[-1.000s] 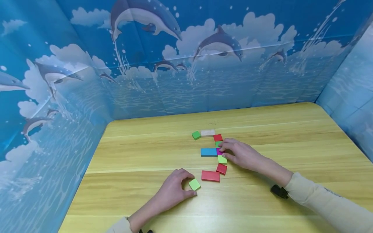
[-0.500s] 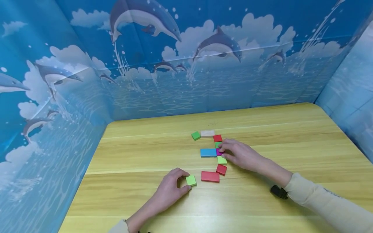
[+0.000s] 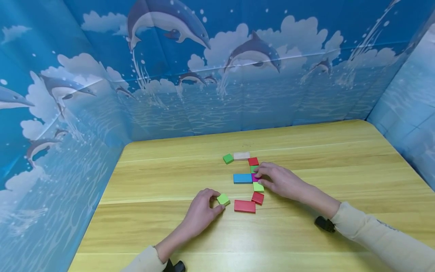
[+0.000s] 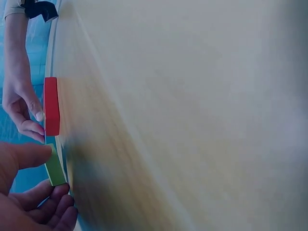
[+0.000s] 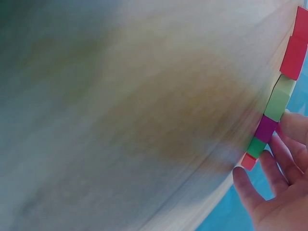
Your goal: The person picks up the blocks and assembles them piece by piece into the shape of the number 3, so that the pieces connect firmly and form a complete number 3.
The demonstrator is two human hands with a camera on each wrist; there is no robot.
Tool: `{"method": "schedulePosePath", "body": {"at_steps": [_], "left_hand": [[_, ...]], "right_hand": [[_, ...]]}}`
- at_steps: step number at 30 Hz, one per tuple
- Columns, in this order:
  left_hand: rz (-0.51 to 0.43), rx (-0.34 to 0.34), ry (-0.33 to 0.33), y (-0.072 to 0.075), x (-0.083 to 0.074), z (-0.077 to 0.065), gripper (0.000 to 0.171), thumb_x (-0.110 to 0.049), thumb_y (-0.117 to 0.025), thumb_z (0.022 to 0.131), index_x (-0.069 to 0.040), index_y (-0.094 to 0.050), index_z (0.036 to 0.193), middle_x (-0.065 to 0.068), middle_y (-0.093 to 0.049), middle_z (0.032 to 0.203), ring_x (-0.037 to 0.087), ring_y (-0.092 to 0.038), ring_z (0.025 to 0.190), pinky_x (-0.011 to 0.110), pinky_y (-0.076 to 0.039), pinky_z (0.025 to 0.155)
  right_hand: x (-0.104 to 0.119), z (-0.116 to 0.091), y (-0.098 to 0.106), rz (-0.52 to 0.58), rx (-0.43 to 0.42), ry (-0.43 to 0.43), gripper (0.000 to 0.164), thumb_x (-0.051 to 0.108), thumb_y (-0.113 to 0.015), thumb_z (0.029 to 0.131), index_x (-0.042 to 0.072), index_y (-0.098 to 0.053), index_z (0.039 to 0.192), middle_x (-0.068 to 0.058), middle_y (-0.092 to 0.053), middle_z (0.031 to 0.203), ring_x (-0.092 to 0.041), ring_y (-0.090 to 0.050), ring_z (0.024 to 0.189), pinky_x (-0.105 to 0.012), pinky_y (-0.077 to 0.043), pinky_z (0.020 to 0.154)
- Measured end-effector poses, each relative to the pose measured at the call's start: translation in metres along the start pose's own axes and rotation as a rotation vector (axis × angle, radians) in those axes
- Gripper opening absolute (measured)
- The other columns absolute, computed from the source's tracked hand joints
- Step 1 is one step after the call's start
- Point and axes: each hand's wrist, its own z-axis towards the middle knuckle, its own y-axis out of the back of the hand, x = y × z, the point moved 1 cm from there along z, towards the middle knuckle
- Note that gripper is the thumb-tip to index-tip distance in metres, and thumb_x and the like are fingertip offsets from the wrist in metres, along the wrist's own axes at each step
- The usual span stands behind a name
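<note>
My left hand pinches a lime green square block between thumb and fingers. In the left wrist view the thumb lies on one edge of this block and fingertips on the other. It sits left of a red rectangular block, with a gap between. My right hand rests at a column of blocks, an index fingertip on the purple block and the thumb by a second lime block. In the right wrist view its fingers lie beside the purple block and green block.
A blue rectangular block extends left from the purple one. Above are a small red block, a whitish block and a green block. Another red block lies below the lime one. All lie on a wooden table.
My left hand has carried the lime block left, then away from me up the table, turning it as it went. The right hand has stayed in place at the column.
</note>
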Motion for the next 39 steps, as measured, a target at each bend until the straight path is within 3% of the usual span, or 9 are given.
{"method": "schedulePosePath", "body": {"at_steps": [39], "left_hand": [[0.005,-0.015,-0.038,-0.01,-0.0016,0.0074,0.032,-0.021,-0.084,0.079,-0.01,-0.072,0.107,-0.007,-0.063,0.097,0.011,-0.055,0.093,0.032,-0.047,0.083]], "right_hand": [[-0.001,-0.0002,-0.0002,0.017,0.005,0.001,0.018,0.016,-0.072,0.091,0.014,-0.071,0.109,0.0,-0.061,0.118,-0.021,-0.058,0.109,-0.043,-0.051,0.092]]}}
